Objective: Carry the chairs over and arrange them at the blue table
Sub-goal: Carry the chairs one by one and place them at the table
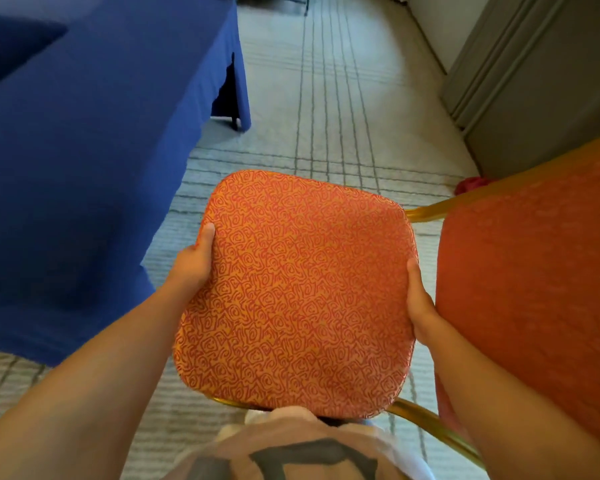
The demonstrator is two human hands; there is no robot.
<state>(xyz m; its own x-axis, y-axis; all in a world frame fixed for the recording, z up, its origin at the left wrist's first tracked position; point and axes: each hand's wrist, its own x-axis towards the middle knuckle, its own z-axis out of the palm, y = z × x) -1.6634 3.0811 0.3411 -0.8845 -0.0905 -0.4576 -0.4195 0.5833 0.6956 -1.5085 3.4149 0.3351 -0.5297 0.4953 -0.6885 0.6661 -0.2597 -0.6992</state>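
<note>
As the chair (291, 289), orange-seated, is gripped at both seat edges by the left hand (193, 265) and right hand (420, 303), thumbs on top, just beside the blue surface (84, 150), the carrying step seems in hand, next needing a turn toward that surface and a gentle lowering.

1 chair (291, 289), 1 blue tbl (84, 133), 2 hands (193, 268) (420, 306)
</note>
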